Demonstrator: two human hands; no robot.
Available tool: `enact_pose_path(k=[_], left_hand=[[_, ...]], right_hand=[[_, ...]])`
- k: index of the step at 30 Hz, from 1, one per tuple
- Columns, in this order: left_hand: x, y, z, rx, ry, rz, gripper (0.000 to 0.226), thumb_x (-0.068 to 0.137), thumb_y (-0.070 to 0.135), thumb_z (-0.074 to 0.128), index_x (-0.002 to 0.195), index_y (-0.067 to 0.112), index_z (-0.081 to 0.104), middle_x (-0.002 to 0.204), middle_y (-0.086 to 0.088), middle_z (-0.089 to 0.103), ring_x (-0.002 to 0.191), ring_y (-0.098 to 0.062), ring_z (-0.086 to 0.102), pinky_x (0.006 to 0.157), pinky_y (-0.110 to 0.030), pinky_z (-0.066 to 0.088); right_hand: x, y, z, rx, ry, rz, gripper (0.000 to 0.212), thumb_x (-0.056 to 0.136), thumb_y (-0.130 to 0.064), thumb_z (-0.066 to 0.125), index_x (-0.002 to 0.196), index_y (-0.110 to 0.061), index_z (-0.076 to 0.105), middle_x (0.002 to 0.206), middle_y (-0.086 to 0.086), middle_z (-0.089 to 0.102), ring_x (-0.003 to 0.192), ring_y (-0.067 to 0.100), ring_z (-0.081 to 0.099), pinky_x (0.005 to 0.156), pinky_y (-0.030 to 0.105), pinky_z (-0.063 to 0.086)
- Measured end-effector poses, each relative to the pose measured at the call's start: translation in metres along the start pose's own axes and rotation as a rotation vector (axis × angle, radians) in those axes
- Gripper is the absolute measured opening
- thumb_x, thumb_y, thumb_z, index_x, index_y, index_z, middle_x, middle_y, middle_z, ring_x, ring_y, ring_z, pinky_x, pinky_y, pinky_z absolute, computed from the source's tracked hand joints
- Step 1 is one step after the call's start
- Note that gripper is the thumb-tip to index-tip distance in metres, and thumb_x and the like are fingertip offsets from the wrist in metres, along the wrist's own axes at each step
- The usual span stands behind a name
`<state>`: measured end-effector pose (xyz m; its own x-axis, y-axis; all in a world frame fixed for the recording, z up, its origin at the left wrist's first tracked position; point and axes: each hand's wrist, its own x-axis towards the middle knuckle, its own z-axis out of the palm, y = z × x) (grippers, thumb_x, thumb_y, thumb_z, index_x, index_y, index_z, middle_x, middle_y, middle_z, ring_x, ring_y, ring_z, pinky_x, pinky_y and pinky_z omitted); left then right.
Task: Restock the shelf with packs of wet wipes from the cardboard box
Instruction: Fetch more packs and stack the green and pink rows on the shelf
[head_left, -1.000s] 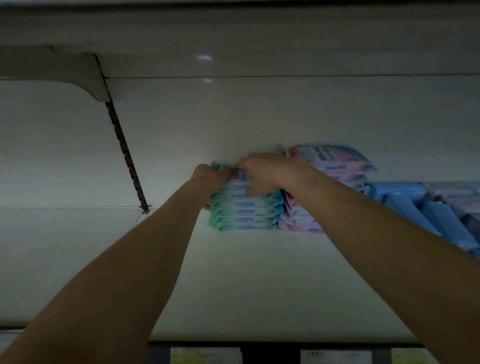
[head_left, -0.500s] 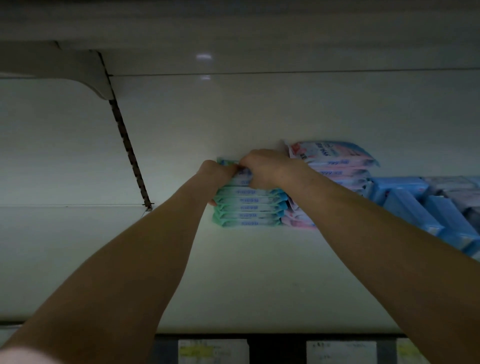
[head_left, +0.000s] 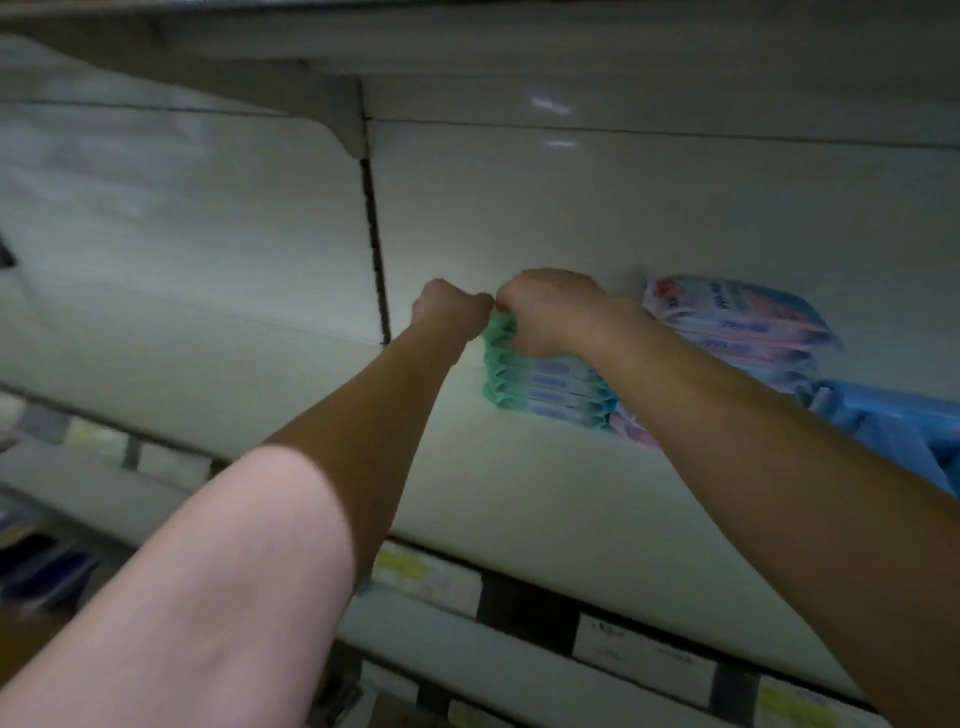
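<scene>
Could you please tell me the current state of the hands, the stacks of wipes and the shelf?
green stack: lying flat at the back of the shelf, packs piled up.
left hand: curled at the green stack's top left corner; grip hidden.
right hand: fingers curled over the green stack's top.
pink stack: piled to the right, top pack tilted.
blue packs: further right, blurred.
shelf: holds all three.

shelf (head_left: 519, 493) free left, pink packs (head_left: 737, 332) right
</scene>
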<state>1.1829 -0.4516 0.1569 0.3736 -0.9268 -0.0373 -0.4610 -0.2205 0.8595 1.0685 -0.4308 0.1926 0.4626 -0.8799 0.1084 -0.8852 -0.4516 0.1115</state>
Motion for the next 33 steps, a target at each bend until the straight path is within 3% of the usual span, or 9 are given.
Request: enact_pose_path(k=[2,6,8,11,15,20,23,29,33], left_hand=[[-0.017,-0.010,-0.019,-0.031,0.080,-0.026,0.040,0.090,0.028,0.060,0.116,-0.003,0.056,0.104,-0.016,0.064,0.071,-0.028,0.060,0.045,-0.019,0.035],[-0.055,-0.046,-0.059,-0.202,0.227,-0.125,0.047,0.087,0.014,0.061,0.131,0.004,0.050,0.121,-0.019,0.062,0.108,-0.031,0.062,0.070,-0.029,0.045],[-0.076,-0.068,-0.082,-0.285,0.291,-0.161,0.054,0.088,0.012,0.060,0.139,0.007,0.042,0.127,-0.018,0.058,0.115,-0.031,0.059,0.080,-0.032,0.046],[-0.112,-0.101,-0.122,-0.374,0.412,-0.250,0.055,0.090,0.013,0.058,0.142,0.010,0.039,0.132,-0.017,0.055,0.118,-0.030,0.057,0.095,-0.038,0.047],[-0.165,-0.148,-0.179,-0.384,0.620,-0.322,0.027,0.090,0.016,0.058,0.117,0.016,0.055,0.119,-0.009,0.060,0.100,-0.025,0.061,0.079,-0.033,0.050],[-0.252,-0.210,-0.250,-0.393,0.826,-0.445,0.052,0.086,0.017,0.062,0.136,0.016,0.046,0.124,-0.009,0.057,0.108,-0.027,0.058,0.082,-0.035,0.051],[-0.315,-0.243,-0.288,-0.394,0.949,-0.509,0.053,0.085,0.018,0.061,0.135,0.017,0.045,0.124,-0.009,0.057,0.104,-0.026,0.060,0.072,-0.032,0.049],[-0.452,-0.311,-0.349,-0.374,1.146,-0.677,0.055,0.090,0.017,0.059,0.141,0.017,0.040,0.122,-0.007,0.055,0.098,-0.023,0.059,0.076,-0.034,0.051],[-0.536,-0.350,-0.376,-0.430,1.213,-0.796,0.055,0.092,0.014,0.057,0.143,0.017,0.038,0.123,-0.010,0.056,0.102,-0.023,0.059,0.091,-0.040,0.052]], right_hand=[[-0.007,-0.021,-0.004,-0.003,-0.003,-0.065,0.040,0.089,-0.015,0.054,0.130,-0.016,0.052,0.122,0.008,0.057,0.106,0.026,0.057,0.075,0.027,0.041],[-0.020,-0.074,-0.009,0.019,-0.023,-0.216,0.033,0.089,-0.015,0.056,0.122,-0.016,0.057,0.118,0.008,0.058,0.101,0.027,0.058,0.073,0.028,0.041],[-0.025,-0.106,-0.010,0.036,-0.033,-0.294,0.020,0.088,-0.015,0.058,0.107,-0.015,0.060,0.110,0.008,0.060,0.090,0.026,0.057,0.067,0.028,0.039],[-0.035,-0.160,-0.013,0.083,-0.044,-0.424,0.033,0.088,-0.017,0.059,0.120,-0.014,0.058,0.111,0.008,0.060,0.093,0.026,0.058,0.069,0.028,0.042],[-0.058,-0.233,-0.017,0.090,-0.036,-0.609,0.030,0.088,-0.016,0.059,0.117,-0.011,0.060,0.109,0.010,0.064,0.088,0.028,0.060,0.070,0.029,0.047],[-0.107,-0.332,-0.025,0.110,-0.055,-0.842,0.038,0.091,-0.024,0.057,0.127,-0.011,0.056,0.122,0.009,0.060,0.108,0.029,0.059,0.084,0.035,0.049],[-0.147,-0.401,-0.025,0.105,-0.051,-0.972,0.031,0.087,-0.021,0.060,0.117,-0.012,0.061,0.103,0.007,0.063,0.094,0.029,0.061,0.073,0.032,0.049],[-0.254,-0.524,-0.021,0.077,-0.110,-1.224,0.035,0.088,-0.020,0.059,0.123,-0.014,0.058,0.115,0.009,0.062,0.100,0.028,0.061,0.078,0.031,0.052],[-0.322,-0.590,-0.013,0.055,-0.175,-1.384,0.035,0.089,-0.021,0.061,0.123,-0.013,0.059,0.111,0.008,0.063,0.095,0.026,0.061,0.072,0.030,0.051]])
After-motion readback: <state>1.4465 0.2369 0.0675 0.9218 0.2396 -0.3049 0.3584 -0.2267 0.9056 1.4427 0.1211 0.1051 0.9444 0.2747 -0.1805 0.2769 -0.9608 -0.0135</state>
